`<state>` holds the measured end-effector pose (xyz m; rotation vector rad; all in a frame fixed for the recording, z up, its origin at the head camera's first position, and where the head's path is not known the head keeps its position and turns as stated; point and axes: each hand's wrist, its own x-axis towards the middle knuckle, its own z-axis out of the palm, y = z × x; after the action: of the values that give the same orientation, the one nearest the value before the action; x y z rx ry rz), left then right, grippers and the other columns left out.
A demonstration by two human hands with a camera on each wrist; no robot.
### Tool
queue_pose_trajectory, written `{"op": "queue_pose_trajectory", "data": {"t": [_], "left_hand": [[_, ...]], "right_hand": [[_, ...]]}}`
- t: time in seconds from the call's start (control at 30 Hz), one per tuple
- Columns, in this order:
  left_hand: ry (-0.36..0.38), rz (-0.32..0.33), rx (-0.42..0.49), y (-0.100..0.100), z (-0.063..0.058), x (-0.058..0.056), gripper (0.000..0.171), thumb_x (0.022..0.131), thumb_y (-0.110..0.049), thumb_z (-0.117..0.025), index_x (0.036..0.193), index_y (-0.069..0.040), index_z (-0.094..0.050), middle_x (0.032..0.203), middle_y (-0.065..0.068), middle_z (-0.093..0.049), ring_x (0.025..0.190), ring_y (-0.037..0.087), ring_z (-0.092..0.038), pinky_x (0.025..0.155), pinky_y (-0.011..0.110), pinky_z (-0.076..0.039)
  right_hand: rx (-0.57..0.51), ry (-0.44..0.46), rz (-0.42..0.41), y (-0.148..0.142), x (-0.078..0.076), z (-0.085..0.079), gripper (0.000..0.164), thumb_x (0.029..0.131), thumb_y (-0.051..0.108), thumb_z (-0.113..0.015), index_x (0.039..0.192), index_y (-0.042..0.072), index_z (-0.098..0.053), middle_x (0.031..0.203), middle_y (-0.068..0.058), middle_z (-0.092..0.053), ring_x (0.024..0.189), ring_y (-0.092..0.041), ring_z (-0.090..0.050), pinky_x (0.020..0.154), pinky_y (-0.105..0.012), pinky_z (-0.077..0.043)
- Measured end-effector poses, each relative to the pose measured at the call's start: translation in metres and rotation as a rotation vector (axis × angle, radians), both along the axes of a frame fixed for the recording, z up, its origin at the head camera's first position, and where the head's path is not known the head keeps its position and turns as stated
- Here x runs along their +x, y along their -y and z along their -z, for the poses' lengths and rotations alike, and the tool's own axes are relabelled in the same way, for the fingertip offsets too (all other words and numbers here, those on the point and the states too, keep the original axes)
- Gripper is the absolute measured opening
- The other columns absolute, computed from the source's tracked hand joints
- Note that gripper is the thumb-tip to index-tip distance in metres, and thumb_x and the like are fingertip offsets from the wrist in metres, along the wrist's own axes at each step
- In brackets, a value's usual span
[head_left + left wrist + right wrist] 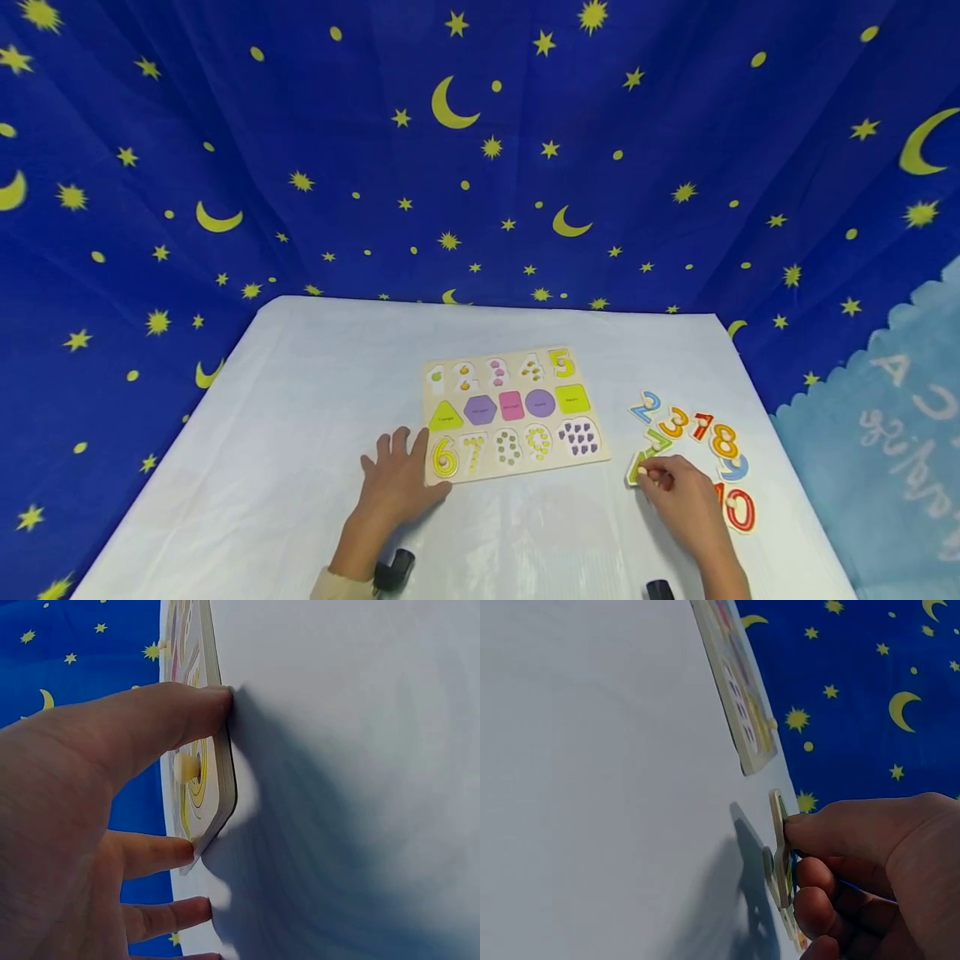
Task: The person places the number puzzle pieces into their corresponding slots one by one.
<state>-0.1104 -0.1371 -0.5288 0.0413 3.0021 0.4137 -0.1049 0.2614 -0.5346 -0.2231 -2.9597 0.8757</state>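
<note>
A wooden number puzzle board lies on the table. My left hand is at its near left corner, thumb on the near edge and index finger by the left edge, fingers extended. In the left wrist view the thumb presses the board's edge beside a knob on the yellow 6. My right hand pinches a green number piece between thumb and fingers; the fingers hide part of its figure. In the right wrist view this piece stands on edge, tilted off the table.
Right of the board lie loose number pieces: a blue 2, an orange 3, an orange 8, a red 10 and others. The yellow 5 and yellow 6 sit in the board. A star-patterned cloth hangs behind the table.
</note>
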Motion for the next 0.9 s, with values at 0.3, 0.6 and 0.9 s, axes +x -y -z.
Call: {"op": "queue_pose_trajectory", "data": {"t": [0.3, 0.6, 0.9], "left_hand": [[-0.008, 0.007, -0.002, 0.002, 0.0, 0.0, 0.09, 0.073, -0.057, -0.072, 0.144, -0.009, -0.044, 0.137, 0.021, -0.038, 0.124, 0.043, -0.031, 0.089, 0.071, -0.028], [0.001, 0.005, 0.009, -0.001, -0.004, -0.002, 0.089, 0.073, -0.056, -0.073, 0.143, -0.008, -0.044, 0.136, 0.022, -0.038, 0.124, 0.044, -0.031, 0.089, 0.072, -0.028], [-0.02, 0.009, 0.015, 0.001, -0.001, -0.001, 0.089, 0.072, -0.054, -0.075, 0.141, -0.007, -0.046, 0.134, 0.022, -0.04, 0.123, 0.044, -0.033, 0.088, 0.073, -0.029]], "right_hand": [[-0.01, -0.028, -0.034, 0.005, -0.013, -0.005, 0.02, 0.082, 0.018, -0.074, 0.1, 0.009, -0.071, 0.08, 0.001, -0.056, 0.07, -0.016, -0.048, 0.06, -0.031, -0.038], [-0.017, -0.035, -0.04, 0.01, -0.027, -0.01, 0.023, 0.083, 0.019, -0.072, 0.102, 0.007, -0.07, 0.08, 0.0, -0.057, 0.071, -0.017, -0.049, 0.061, -0.032, -0.039], [-0.071, -0.02, -0.053, 0.016, -0.036, -0.01, 0.025, 0.082, 0.019, -0.073, 0.103, 0.005, -0.07, 0.08, -0.001, -0.057, 0.072, -0.017, -0.049, 0.061, -0.031, -0.04]]}}
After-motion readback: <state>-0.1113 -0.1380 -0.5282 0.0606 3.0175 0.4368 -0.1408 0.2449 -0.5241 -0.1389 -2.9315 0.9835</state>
